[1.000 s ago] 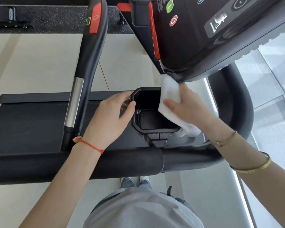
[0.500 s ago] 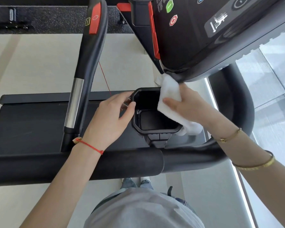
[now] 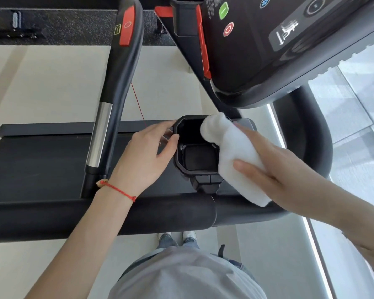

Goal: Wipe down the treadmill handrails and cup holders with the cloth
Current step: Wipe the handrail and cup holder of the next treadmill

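Head view, hands: the left hand (image 3: 146, 160) grips the left rim of the cup holder (image 3: 198, 145), thumb hooked on the rim edge, fingers curled round its outer wall. The right hand (image 3: 274, 162) has its fingers closed round the cloth (image 3: 235, 156), thumb pressing it from the near side.
Cloth: white, bunched, lying over the right rim of the cup holder; its upper end pokes toward the far right corner of the rim, its lower tail hangs down past the near right corner onto the handrail (image 3: 117, 216).
Cup holder: black, open top, floor visible and bare; it sits just beyond the front handrail, below the console (image 3: 279, 50).
Step, as I judge it: wiping the right rim and inner wall; floor and left wall seem still to be done.
Risk, loose tail: the hanging end could drag off the rim and leave the near corner unwiped.
Risk, console: the cloth's upper end is close under the console edge; a long upward stroke could brush its red stop button (image 3: 228, 29).
Risk, left grip: the rim under the left fingers stays uncleaned unless that hand shifts.
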